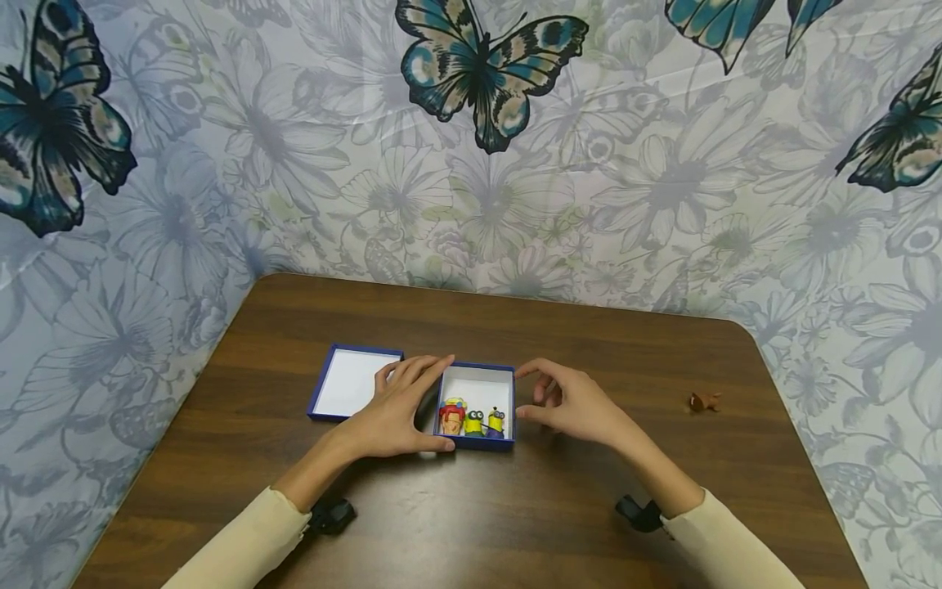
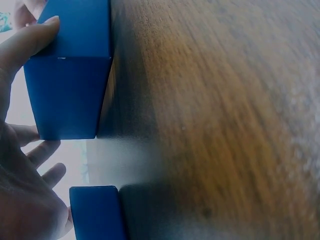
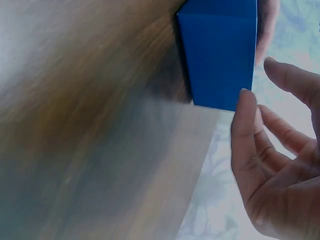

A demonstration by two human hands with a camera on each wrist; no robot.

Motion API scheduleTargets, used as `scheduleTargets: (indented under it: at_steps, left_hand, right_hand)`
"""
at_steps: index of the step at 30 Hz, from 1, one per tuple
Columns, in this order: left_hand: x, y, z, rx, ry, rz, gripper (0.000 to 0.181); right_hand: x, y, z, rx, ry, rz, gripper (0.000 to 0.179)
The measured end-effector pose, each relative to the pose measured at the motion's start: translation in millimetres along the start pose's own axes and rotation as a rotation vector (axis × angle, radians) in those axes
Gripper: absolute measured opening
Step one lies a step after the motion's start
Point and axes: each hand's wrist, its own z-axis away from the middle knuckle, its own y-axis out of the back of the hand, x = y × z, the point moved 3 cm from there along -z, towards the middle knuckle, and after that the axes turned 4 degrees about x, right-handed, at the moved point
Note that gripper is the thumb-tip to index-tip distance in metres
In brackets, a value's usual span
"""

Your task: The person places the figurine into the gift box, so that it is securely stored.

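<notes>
An open blue box with a white inside stands mid-table. Inside, along its front, are a toy figure with red and yellow on its head and two yellow goggle-eyed figures, one in the middle and one at the right. My left hand grips the box at its left end, thumb on the front wall and fingers toward the back. Beside the box's right wall is my right hand, index fingertip at the far corner, thumb apart from the box.
Left of the box lies a blue-rimmed white lid, partly behind my left hand. A small brown figure is on the table at the right. Behind the table's far edge hangs a cloth with flowers and butterflies.
</notes>
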Motion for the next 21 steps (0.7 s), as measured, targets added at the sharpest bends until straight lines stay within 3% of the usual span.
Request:
scheduleTargets:
  at_steps: [8,16,21]
  left_hand:
    - [1.0,0.6,0.3,-0.003,0.003,-0.006,0.126]
    - [0.4,0.8,1.0,-0.007,0.004,-0.017,0.126]
    - [2.0,1.6,0.7,-0.005,0.005,-0.019,0.127]
  right_hand:
    - [23.4,19.6,17.1,0.096,-0.048,-0.094,0.044]
    - [49.8,43.0,39.2,0.199,-0.098,-0.029,0.042]
    - [67.8,57.3,54.6,0.252,-0.173,0.004,0.047]
